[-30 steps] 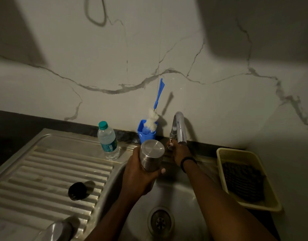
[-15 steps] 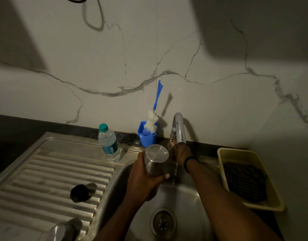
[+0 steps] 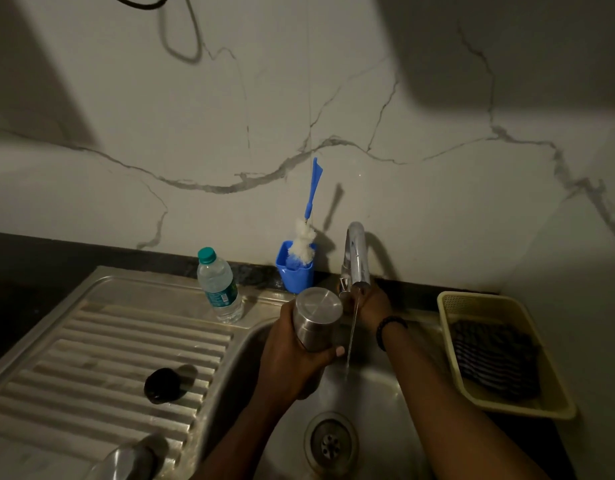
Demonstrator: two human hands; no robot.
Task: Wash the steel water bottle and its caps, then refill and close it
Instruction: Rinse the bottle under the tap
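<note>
My left hand (image 3: 292, 355) grips the steel water bottle (image 3: 316, 318) over the sink basin (image 3: 379, 403), its flat base turned up toward me and its mouth hidden below my fingers. My right hand (image 3: 368, 304) holds the tap lever behind the chrome tap (image 3: 356, 254). A thin stream of water (image 3: 351, 341) falls from the spout just right of the bottle. A black cap (image 3: 163, 384) lies on the ribbed drainboard (image 3: 91, 358). A steel cap (image 3: 126, 460) sits at the bottom edge, partly cut off.
A plastic water bottle with a green cap (image 3: 218, 287) stands at the drainboard's back. A blue cup (image 3: 295, 270) holds a bottle brush (image 3: 308, 220) against the wall. A yellow basket (image 3: 555, 407) with a striped cloth (image 3: 496, 358) sits right of the sink.
Water has started running from the tap while my right hand stays on the lever. My left hand has kept the bottle beside the stream.
</note>
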